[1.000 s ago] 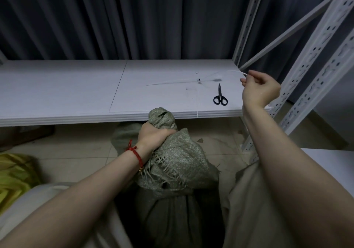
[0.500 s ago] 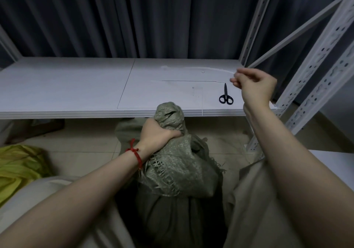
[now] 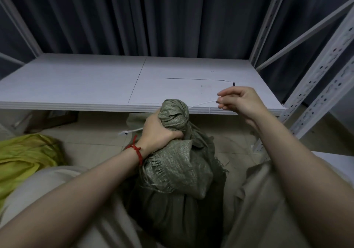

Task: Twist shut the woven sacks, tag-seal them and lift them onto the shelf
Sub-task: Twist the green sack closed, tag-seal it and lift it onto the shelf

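Not yet lifted onto the shelf [image 3: 76, 86]; standing on the floor [image 3: 95, 138] just below its front edge. Twisted shut already at the neck of the woven sack [image 3: 178, 171], gripped there by the left hand [image 3: 159, 131], fingers curled tight. Pinched between the right hand [image 3: 241, 102] fingers: a white tie [image 3: 203, 104], apparently passed behind the neck. Left to do, by the look of it: cinching, then lifting.

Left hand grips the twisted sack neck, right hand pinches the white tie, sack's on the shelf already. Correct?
No. In the head view the sack stands in front of the shelf, below its edge. The left hand grips its neck; the right hand pinches the white tie.
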